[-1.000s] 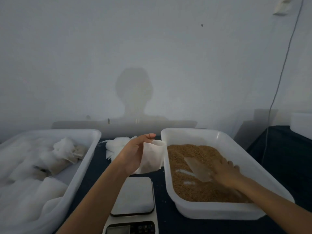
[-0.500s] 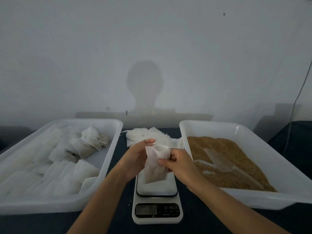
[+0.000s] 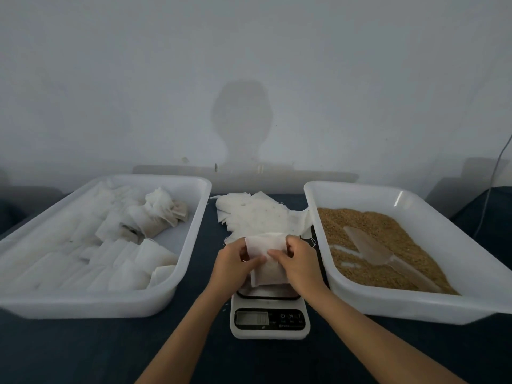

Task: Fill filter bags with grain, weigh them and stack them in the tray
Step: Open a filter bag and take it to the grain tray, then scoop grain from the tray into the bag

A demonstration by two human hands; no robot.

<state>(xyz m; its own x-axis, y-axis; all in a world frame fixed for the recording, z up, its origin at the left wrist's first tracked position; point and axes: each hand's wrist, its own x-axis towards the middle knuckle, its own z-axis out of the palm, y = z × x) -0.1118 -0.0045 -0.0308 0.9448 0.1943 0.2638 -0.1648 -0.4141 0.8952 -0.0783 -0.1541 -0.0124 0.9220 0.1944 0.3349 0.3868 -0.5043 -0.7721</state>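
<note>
A white filter bag (image 3: 268,261) with grain showing in its lower half is held over the white kitchen scale (image 3: 270,318). My left hand (image 3: 235,266) pinches its left side and my right hand (image 3: 300,266) pinches its right side, with the top part folded over. On the right stands a white tray (image 3: 415,304) of brown grain (image 3: 368,231) with a clear plastic scoop (image 3: 374,252) lying in it. The white tray on the left (image 3: 91,303) holds several filled bags (image 3: 155,214).
A loose pile of empty filter bags (image 3: 249,213) lies on the dark table (image 3: 83,353) behind the scale, between the two trays. A plain wall rises close behind. A thin cable (image 3: 496,173) hangs at the far right.
My right hand left the scoop in the grain and came to the bag. Both hands lowered the bag toward the scale, and its top is now folded over.
</note>
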